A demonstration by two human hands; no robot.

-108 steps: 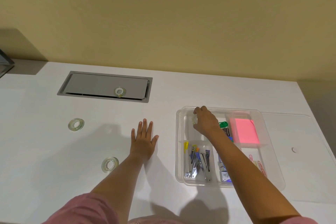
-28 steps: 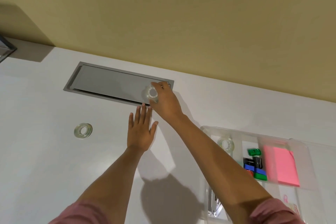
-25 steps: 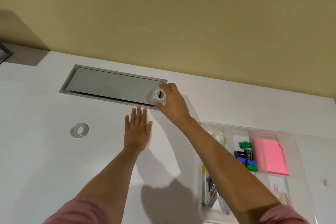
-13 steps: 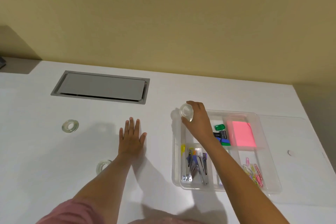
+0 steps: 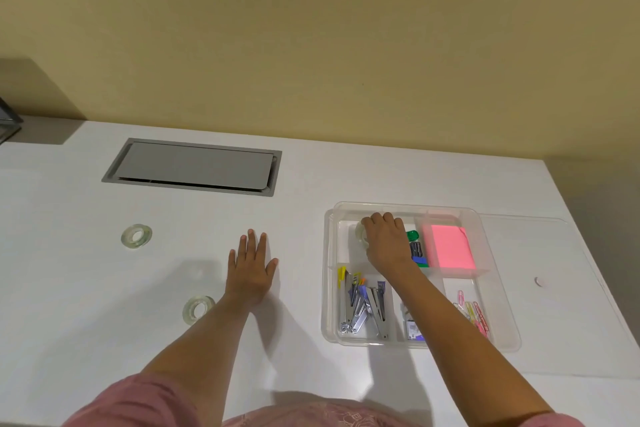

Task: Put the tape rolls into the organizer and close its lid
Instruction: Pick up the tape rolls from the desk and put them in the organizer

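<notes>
White desk (image 5: 346,170) against a yellow wall; grey recessed hatch (image 5: 194,166) at rear left. Clear plastic compartmented organizer (image 5: 330,288) sitting to the right, its clear lid (image 5: 571,288) lying flat beside it, off. Right hand (image 5: 386,241) reaching into the rear-left compartment, grip pinching a clear tape roll (image 5: 361,231), partly hidden. Left hand (image 5: 252,270) lying flat on the desk, fingers spread, holding nothing. Two more clear tape rolls waiting: far one (image 5: 136,235) well left, near one (image 5: 197,309) just beside the left wrist. Risk: a roll released on edge could be rolling out or propping the lid up; the left forearm may be nudging the near roll.
</notes>
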